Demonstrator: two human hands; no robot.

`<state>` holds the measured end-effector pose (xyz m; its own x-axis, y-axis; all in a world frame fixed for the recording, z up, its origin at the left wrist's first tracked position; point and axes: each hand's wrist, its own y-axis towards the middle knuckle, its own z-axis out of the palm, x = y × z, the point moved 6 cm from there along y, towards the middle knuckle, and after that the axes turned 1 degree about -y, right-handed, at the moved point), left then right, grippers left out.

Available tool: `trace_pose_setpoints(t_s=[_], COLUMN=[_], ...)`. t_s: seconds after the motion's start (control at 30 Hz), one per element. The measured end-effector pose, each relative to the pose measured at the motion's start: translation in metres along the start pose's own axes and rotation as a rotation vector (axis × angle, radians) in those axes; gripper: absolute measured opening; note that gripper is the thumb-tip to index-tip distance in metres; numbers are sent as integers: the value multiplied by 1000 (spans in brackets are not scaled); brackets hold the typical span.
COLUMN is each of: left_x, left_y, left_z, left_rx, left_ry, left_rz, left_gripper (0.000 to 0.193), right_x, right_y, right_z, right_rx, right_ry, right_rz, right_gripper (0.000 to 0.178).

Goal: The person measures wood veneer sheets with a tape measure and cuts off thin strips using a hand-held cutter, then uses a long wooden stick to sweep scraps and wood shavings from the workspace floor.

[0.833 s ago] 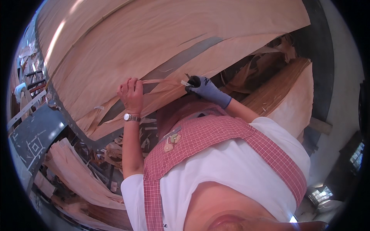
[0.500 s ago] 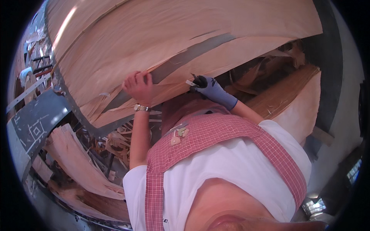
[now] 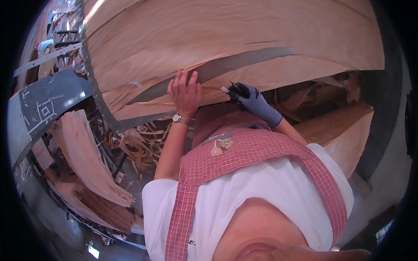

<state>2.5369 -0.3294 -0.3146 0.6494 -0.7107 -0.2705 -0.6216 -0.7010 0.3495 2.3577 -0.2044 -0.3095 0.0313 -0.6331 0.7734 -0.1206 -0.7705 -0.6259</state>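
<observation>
A wide sheet of thin wood veneer lies before me. A long split runs through it, baring the grey tabletop. My left hand, bare and wearing a wristwatch, rests across the split's left part with its fingers stretched out. Below the split, a loose veneer strip stretches along the near edge. At that edge, my right hand, in a blue-and-black glove, is closed on a small cutter with a pale flat blade. The glove hides most of the cutter's handle.
Stacked veneer stands at the lower left, beside curled wood scraps. Another veneer stack and torn pieces are at the right, under the table edge. A dark metal plate with chalk-like marks sits at the left.
The whole view has shifted, so the table appears farther right. My left hand has moved along the split toward the cutter, its curled fingers now straightened. The right hand still holds the cutter.
</observation>
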Motion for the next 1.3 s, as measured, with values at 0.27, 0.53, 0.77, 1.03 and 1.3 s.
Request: trace_pose_setpoints(t_s=[0.27, 0.53, 0.77, 1.03, 1.3], left_x=[-56, -177, -320, -471, -632], left_y=[30, 91, 105, 152, 256], left_z=[29, 40, 95, 141, 147], left_rx=[276, 338, 930, 963, 645], left_ry=[-51, -202, -1346, -1513, -1425], left_rz=[73, 262, -212, -224, 124], left_gripper=[73, 57, 15, 12, 32], right_x=[-47, -82, -69, -124, -76], right_y=[-32, -89, -150, -232, -306], right_z=[-62, -159, -215, -329, -564], right_rx=[-214, -592, -613, -908, -1057], right_ry=[-58, 116, 272, 247, -565], right_rz=[-165, -252, -182, -217, -366], right_gripper=[24, 23, 20, 22, 26])
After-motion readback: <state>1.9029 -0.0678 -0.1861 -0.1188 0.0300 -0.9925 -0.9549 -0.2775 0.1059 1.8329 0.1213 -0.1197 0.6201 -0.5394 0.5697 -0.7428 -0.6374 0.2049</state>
